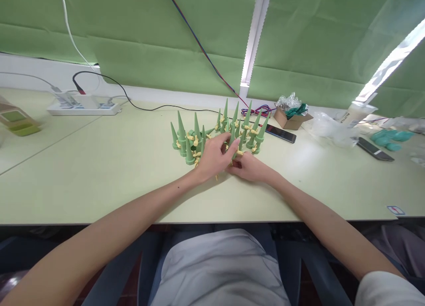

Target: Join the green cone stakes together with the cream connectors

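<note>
Several green cone-shaped watering spikes (260,131) with small yellow valves stand upright, points up, in two close groups on the table. My left hand (214,153) reaches between the groups, thumb and fingers closed around a green spike (232,135). Just to its right, my right hand (250,166) rests low by the tabletop with curled fingers. A yellow valve (239,153) shows at its fingertips, but what those fingers grip is mostly hidden. To the left of my left hand stands the other group of spikes (182,133).
A phone (280,133) and a small cardboard box (290,120) lie behind to the right. Farther right are a plastic bag (332,129), a dark flat device (375,150) and teal pieces (390,138). A power strip (84,108) with cables sits at back left.
</note>
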A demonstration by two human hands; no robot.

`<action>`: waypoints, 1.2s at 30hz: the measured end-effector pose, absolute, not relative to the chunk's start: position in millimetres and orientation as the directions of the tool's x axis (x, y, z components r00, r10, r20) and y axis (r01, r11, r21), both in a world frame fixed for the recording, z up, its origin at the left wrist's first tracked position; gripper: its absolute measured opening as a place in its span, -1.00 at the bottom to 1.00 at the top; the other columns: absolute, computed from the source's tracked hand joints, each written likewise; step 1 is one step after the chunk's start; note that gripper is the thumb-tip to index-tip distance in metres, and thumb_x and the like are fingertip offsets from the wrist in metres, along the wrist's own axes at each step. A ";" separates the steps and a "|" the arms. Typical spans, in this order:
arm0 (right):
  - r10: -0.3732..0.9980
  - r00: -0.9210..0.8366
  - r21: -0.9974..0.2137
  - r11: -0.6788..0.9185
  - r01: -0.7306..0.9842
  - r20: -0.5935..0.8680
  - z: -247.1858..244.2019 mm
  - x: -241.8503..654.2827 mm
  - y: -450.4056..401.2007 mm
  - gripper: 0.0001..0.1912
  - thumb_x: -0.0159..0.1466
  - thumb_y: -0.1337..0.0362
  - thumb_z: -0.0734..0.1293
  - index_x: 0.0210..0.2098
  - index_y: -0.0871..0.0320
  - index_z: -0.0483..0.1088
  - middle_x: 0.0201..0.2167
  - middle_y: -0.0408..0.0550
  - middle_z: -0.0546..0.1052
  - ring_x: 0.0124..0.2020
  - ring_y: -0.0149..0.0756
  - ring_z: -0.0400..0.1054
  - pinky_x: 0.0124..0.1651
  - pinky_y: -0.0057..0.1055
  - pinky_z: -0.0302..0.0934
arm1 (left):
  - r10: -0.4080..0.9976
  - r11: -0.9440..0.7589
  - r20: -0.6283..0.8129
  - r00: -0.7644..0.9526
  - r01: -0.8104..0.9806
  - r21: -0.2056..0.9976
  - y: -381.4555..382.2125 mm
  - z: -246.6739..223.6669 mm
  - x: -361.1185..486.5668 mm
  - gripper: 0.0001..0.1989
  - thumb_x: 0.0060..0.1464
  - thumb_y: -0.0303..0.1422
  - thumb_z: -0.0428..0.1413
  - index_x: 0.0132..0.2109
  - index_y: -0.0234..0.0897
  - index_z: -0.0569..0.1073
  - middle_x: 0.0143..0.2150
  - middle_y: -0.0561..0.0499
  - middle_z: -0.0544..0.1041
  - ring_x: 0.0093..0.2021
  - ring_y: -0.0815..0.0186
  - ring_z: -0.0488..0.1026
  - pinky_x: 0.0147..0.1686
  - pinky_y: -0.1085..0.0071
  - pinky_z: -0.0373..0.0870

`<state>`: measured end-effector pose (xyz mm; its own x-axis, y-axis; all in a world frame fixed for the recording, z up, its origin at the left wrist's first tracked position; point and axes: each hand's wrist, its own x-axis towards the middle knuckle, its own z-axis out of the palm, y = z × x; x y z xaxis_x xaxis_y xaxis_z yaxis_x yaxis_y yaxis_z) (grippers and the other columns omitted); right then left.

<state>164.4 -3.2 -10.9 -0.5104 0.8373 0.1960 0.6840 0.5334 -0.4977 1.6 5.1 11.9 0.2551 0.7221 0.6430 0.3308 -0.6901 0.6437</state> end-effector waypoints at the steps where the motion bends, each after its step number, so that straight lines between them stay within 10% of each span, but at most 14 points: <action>1: 0.835 -0.515 -0.495 0.537 0.683 0.195 -10.9 164.7 -3.0 -0.80 0.27 0.30 0.32 -0.48 0.12 0.27 -0.64 -0.24 0.30 -0.59 -0.42 0.11 -0.45 -0.41 -0.01 | 0.719 -0.693 0.646 0.256 0.337 0.637 4.9 11.9 1.8 -0.63 0.27 -0.18 0.04 -0.45 -0.23 0.15 -0.54 0.11 0.14 -0.56 0.42 0.08 -0.53 0.40 0.04; 36: 0.895 -0.340 -0.557 0.445 0.701 0.287 -4.1 159.6 -2.3 -0.84 0.12 0.29 0.31 -0.52 0.12 0.22 -0.63 -0.24 0.32 -0.58 -0.42 0.15 -0.43 -0.43 0.00 | 0.701 -0.660 0.705 0.109 0.474 0.583 7.5 2.2 3.1 -0.66 0.32 -0.25 0.02 -0.41 -0.21 0.15 -0.53 0.13 0.22 -0.53 0.41 0.17 -0.48 0.40 0.15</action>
<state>159.6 -2.3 -4.1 -0.3400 0.8954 0.2873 0.7010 0.4450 -0.5573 3.1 7.5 2.2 0.1091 0.7008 0.7050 0.4742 -0.6600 0.5827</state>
